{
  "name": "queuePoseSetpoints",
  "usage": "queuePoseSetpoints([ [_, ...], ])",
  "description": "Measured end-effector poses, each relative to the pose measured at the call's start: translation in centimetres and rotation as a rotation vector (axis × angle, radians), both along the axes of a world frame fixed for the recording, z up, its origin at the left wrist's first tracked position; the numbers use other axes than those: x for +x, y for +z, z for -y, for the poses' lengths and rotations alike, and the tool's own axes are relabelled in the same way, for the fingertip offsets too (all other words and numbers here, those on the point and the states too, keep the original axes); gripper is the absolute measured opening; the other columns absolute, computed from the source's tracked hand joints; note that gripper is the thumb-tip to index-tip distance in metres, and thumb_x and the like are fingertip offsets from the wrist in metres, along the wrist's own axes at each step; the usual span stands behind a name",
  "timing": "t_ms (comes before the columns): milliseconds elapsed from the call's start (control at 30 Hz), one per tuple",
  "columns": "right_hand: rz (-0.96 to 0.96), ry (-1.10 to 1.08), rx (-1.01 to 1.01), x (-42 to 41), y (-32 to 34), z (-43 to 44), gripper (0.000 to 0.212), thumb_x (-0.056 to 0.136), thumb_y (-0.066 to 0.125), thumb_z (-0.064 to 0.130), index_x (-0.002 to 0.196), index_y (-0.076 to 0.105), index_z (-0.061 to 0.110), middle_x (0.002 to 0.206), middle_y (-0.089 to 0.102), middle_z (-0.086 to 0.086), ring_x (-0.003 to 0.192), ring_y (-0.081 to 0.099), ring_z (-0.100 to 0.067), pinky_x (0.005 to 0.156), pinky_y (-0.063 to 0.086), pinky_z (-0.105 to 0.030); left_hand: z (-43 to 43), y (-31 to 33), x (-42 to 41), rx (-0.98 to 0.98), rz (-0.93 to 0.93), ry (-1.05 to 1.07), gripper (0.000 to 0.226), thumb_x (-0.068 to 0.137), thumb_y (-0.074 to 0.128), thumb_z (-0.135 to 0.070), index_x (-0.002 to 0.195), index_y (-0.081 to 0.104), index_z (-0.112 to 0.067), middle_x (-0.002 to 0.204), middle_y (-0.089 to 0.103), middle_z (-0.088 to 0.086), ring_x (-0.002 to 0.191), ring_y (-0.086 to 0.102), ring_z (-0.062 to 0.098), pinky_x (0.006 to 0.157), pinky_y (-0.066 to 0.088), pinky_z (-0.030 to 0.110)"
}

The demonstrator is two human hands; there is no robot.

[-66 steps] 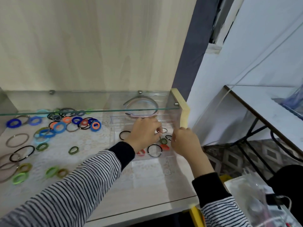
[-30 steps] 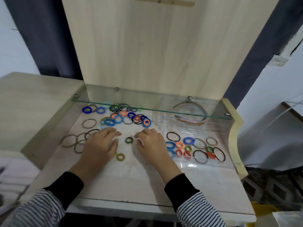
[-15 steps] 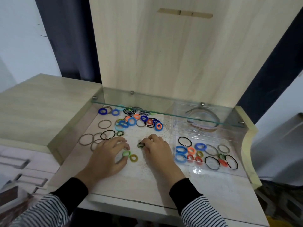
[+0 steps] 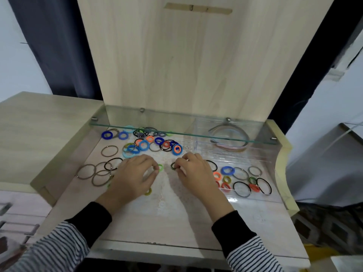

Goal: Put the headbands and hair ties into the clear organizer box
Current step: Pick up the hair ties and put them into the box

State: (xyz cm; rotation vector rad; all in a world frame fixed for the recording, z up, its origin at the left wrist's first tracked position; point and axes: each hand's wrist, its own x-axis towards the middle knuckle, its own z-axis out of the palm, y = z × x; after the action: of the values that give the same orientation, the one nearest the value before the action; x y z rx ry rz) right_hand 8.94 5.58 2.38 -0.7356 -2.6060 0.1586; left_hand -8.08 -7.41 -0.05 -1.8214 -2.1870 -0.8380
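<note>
Green, the small hair tie (image 4: 160, 167) sits pinched between thumb and forefinger of the left hand (image 4: 133, 177). Just beside it the right hand (image 4: 194, 173) pinches a dark tie (image 4: 173, 165), mostly hidden by its fingertips. An olive tie (image 4: 148, 191) peeps from under the left palm and a loose heap of ties (image 4: 157, 143) lies just beyond, while right of the right hand the clear box (image 4: 235, 155) holds ties (image 4: 227, 170) partly covered by that wrist and headbands (image 4: 228, 137) blurred behind a glass shelf (image 4: 176, 134).
</note>
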Motion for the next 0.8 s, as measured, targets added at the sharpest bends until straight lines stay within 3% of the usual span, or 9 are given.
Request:
queuePoseSetpoints([
  [167,0.053,-0.125,-0.088,5.1,2.4,-4.5,0.013,0.084,0.061,0.023,0.094,0.069,0.024,0.099,0.06,-0.002,0.102,0.046,-0.026,0.088,0.042,-0.038,-5.5,1.6,4.1,-0.026,-0.017,-0.097,0.017,0.087,0.048,-0.044,0.089,0.06,-0.033,0.095,0.064,-0.015,0.09,0.062,0.012,0.073,0.044,0.033],
  [400,0.374,-0.312,-0.188,12.3,2.6,-9.2,0.014,0.087,0.055,0.031,0.096,0.066,0.032,0.104,0.056,-0.002,0.111,0.046,-0.026,0.09,0.034,-0.031,-13.1,2.0,9.4,-0.107,-0.084,-0.224,0.017,0.086,0.053,-0.04,0.091,0.065,-0.029,0.096,0.068,-0.009,0.091,0.064,0.019,0.074,0.039,0.033],
  [500,0.397,-0.337,-0.194,13.5,2.1,-9.9,0.013,0.085,0.053,0.03,0.089,0.066,0.033,0.101,0.059,0.0,0.108,0.049,-0.03,0.096,0.035,-0.034,-15.1,1.8,10.4,-0.157,-0.127,-0.211,0.02,0.089,0.052,-0.039,0.097,0.066,-0.029,0.104,0.068,-0.01,0.098,0.062,0.018,0.073,0.029,0.031],
  [633,0.406,-0.333,-0.216,13.9,1.7,-9.7,0.017,0.084,0.052,0.025,0.084,0.067,0.034,0.095,0.059,0.003,0.101,0.05,-0.028,0.095,0.034,-0.032,-16.3,1.3,10.9,-0.245,-0.1,-0.229,0.019,0.088,0.056,-0.037,0.099,0.07,-0.032,0.107,0.068,-0.013,0.104,0.061,0.013,0.079,0.032,0.032],
  [800,0.387,-0.326,-0.216,13.0,2.0,-8.7,0.024,0.088,0.051,0.031,0.106,0.065,0.037,0.11,0.058,0.004,0.11,0.045,-0.025,0.092,0.034,-0.034,-15.6,0.6,10.1,-0.202,-0.031,-0.254,0.03,0.089,0.046,-0.045,0.107,0.068,-0.034,0.11,0.069,-0.015,0.102,0.063,0.011,0.079,0.039,0.031],
])
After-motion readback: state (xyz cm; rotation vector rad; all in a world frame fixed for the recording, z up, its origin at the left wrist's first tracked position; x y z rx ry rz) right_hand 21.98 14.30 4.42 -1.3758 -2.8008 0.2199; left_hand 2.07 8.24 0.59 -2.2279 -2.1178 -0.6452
